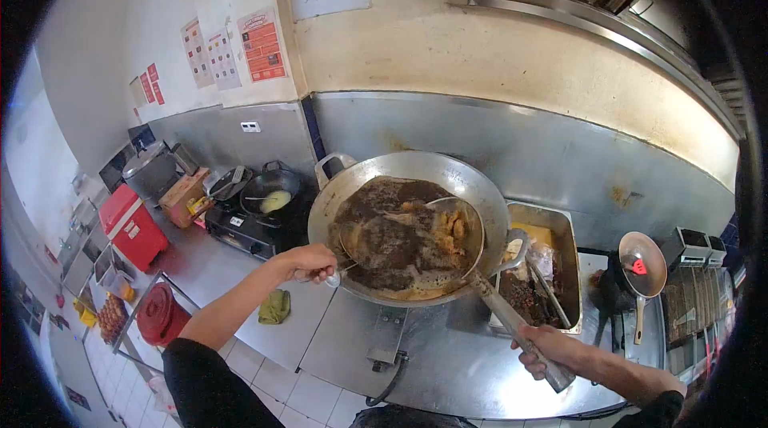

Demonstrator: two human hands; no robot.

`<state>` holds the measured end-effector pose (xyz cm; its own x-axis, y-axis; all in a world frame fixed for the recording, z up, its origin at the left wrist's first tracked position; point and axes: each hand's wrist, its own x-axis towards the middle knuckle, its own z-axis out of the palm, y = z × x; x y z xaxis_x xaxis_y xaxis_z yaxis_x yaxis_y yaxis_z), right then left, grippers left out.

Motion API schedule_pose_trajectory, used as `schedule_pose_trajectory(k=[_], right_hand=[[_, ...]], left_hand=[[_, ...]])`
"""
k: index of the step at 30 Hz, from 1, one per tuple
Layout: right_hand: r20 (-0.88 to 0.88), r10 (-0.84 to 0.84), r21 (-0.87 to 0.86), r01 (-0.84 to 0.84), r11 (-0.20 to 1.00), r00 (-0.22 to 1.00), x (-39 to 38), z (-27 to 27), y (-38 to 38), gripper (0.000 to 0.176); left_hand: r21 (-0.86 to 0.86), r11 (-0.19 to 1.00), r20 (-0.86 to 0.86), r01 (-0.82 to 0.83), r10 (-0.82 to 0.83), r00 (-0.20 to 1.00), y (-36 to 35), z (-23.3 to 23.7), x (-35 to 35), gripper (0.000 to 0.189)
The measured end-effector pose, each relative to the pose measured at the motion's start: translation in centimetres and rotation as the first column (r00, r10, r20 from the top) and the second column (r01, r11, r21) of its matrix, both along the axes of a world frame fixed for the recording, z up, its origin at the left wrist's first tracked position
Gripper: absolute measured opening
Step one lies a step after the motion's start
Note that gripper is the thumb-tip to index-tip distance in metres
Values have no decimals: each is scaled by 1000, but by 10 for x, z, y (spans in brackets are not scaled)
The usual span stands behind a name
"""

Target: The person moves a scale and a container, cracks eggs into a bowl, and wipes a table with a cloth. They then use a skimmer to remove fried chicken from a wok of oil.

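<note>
A large metal wok [436,164] holds dark, foamy oil with browned food pieces [452,230] on its right side. My right hand [548,350] is wrapped round the thick metal handle of a wide strainer [512,318], whose round basket lies in the oil under the food. At the wok's left front edge, my left hand [314,262] is closed round a thin handle. That handle runs toward the oil, where a second round strainer [352,246] is partly visible in the dark liquid.
Right of the wok sits a rectangular metal tray [570,268] with dark bits and a utensil. Farther right is a small pan [642,256]. On the left are a black wok [272,188] on a stove, a green cloth [274,307], a red box [132,228] and a red bucket [160,314].
</note>
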<state>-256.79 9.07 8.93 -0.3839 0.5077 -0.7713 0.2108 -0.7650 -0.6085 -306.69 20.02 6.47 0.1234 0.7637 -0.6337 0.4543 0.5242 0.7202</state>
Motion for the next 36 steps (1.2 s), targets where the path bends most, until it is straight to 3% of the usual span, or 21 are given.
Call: schedule_pose_trajectory(k=[2,6,8,9,11,12,13,15,16,18,22,23,25,27,32,36], right_hand=[[-10,-21,-48,20,999,1000,-11,13,-15,47],[-78,-129,-108,120,987,989,-47,23,-31,41],[-140,-165,-134,146,980,976,-57,-1,-28,40],[-226,-221,-168,186,968,949,-69,-7,-28,39],[-307,-276,-196,224,955,911,-86,-25,-21,38],[-448,-331,-223,255,941,830,-92,-38,-18,37],[-574,-380,-257,282,925,725,-97,-48,-20,37],[-605,-444,-305,323,896,660,-112,-54,-29,36],[-638,-493,-347,351,870,592,-121,-57,-31,35],[-653,-495,-366,334,869,572,-136,-54,-30,35],[-673,-481,-288,400,870,562,-156,-83,-23,35],[-671,-477,-284,398,873,568,-160,-82,-21,34],[-658,-487,-294,399,868,574,-161,-89,-23,34],[-687,-475,-280,403,871,550,-164,-101,-17,34],[-728,-497,-302,431,851,473,-171,-113,-8,37],[-666,-485,-232,461,857,566,-164,-122,10,38]], left_hand=[[-7,996,215,-94,94,972,-4,-2,-3,19],[46,988,210,-147,134,969,-11,5,20,16],[155,988,21,-23,20,1000,-5,4,27,8],[154,988,21,-15,12,1000,-2,4,34,8],[197,979,-125,58,-34,992,5,6,46,28],[199,978,-125,63,-38,991,8,8,49,28],[264,959,-207,106,-51,977,13,9,53,40],[297,935,-340,193,-85,936,28,8,55,64],[302,932,-349,200,-87,933,31,8,55,64],[335,895,-425,295,-136,895,28,29,63,63],[375,841,-466,389,-192,864,56,-5,49,65],[382,794,-577,473,-195,793,37,22,65,65],[364,748,-671,555,-202,713,25,22,73,65],[392,677,-812,623,-65,580,28,8,71,63],[288,677,-881,677,-90,464,14,3,72,70],[290,666,-914,687,-19,405,3,18,64,69]])
